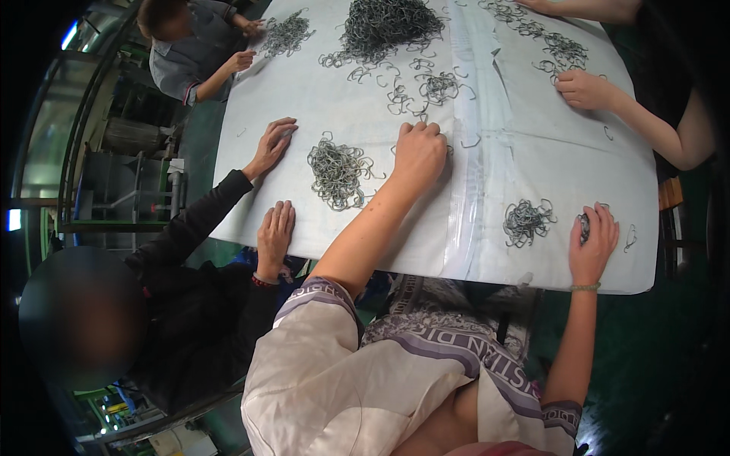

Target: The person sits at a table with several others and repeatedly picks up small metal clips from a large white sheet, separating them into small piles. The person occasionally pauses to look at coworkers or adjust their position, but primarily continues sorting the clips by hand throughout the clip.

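Small bent grey metal wire hooks lie in piles and scattered over a white-covered table. Reaching far across the middle, my left hand is closed with its fingers curled down to the surface. Wire hooks show at its edges, and its fingertips are hidden. At the near right, my right hand, with a beaded bracelet at its wrist, has its fingers bent around a small dark clump of wire hooks. Left of it sits a small pile of wire hooks; a few loose hooks lie to its right.
A large heap of hooks rises at the far middle, with loose ones before it. Another pile lies left of my left arm. A co-worker's hands rest at the left edge; other people's hands work at far left and right. Clear tape crosses the cover.
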Tool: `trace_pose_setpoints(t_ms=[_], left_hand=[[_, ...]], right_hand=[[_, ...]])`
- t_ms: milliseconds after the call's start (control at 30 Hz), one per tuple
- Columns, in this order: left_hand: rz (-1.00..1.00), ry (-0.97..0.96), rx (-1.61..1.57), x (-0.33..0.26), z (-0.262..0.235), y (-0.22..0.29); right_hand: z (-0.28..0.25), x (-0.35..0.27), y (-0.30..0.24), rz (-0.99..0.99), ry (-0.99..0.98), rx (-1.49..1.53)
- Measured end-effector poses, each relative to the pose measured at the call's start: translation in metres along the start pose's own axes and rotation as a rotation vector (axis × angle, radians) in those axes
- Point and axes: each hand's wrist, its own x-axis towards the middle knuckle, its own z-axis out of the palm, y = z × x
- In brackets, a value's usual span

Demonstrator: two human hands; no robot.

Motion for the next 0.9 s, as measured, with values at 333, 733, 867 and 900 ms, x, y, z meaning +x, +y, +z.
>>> trace_pose_setpoints(t_ms=[333,733,867,900], left_hand=[[-0.310,-0.396,0.046,-0.032,-0.053,-0.031],[-0.396,0.023,-0.415,-0.044,-0.036,-0.042],[-0.455,-0.006,-0.341,-0.049,-0.036,-0.051],[-0.434,-0.001,-0.354,-0.050,-0.036,-0.050]], right_hand=[[0.002,-0.002,0.000,0.010,0.001,-0.003],[0.002,0.000,0.000,0.001,-0.006,-0.019],[0.002,-0.001,0.002,0.009,-0.013,-0.025],[0.001,0.000,0.001,0.008,-0.015,-0.029]])
